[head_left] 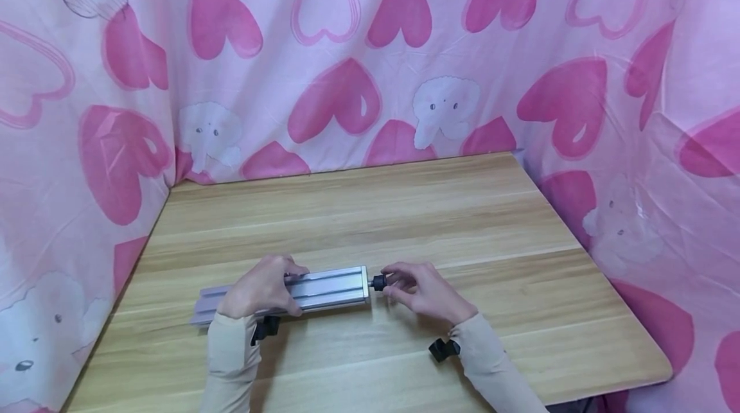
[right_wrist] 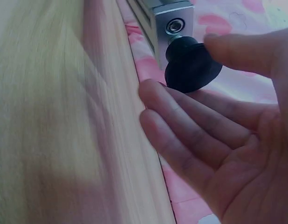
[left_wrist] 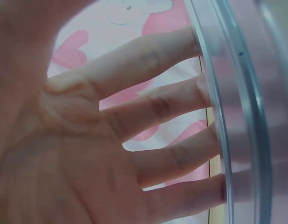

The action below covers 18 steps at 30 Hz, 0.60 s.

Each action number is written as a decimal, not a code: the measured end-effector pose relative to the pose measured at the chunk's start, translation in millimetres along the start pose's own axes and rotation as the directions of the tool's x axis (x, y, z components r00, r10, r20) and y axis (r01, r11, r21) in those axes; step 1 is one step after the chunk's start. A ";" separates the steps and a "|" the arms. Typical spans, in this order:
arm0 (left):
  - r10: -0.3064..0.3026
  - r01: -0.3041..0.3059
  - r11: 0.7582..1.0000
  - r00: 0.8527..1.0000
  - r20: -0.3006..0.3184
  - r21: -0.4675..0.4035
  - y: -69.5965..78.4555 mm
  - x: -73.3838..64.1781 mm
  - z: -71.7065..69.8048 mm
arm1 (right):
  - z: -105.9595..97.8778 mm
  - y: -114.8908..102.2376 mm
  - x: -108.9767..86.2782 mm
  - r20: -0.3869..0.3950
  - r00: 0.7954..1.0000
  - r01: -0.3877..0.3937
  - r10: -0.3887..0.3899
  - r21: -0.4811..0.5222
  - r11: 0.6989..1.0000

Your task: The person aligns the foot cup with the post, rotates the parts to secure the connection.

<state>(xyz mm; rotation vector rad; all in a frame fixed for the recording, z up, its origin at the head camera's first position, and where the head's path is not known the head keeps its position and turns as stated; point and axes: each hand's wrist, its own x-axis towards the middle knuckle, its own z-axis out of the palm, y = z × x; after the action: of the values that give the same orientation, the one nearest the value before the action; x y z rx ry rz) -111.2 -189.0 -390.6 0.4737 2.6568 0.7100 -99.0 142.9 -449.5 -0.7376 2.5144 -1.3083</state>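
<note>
A silver aluminium profile [head_left: 332,288] with long grooves lies across the front of the wooden table. My left hand [head_left: 260,288] grips it from above near its middle, thumb on the near side. In the left wrist view the fingers [left_wrist: 172,158] reach the grooved metal side by side. From the profile's right end plate [right_wrist: 174,25] a short threaded stem sticks out, bearing a black knob [right_wrist: 193,70]. My right hand [head_left: 430,294] pinches this knob between thumb and forefinger, the other fingers loosely bent below it. Part of the profile is hidden under the left hand.
The wood-grain table [head_left: 370,220] extends behind and beside the hands. Pink heart-printed curtains [head_left: 335,98] hang along its back and both sides. Black camera mounts [head_left: 444,350] sit at both wrists, close to the table top.
</note>
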 end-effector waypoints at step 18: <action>0.029 -0.029 1.000 1.000 0.003 -0.003 0.0 2.8 -5.3 | 5.7 0.7 -1.0 0.014 0.996 -0.092 0.092 -0.009 0.996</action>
<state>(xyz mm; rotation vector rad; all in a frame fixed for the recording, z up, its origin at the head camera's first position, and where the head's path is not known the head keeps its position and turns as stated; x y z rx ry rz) -115.8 -190.1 -387.1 0.5131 2.6513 0.7207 -96.1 139.7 -453.5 -0.6220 2.5122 -1.2580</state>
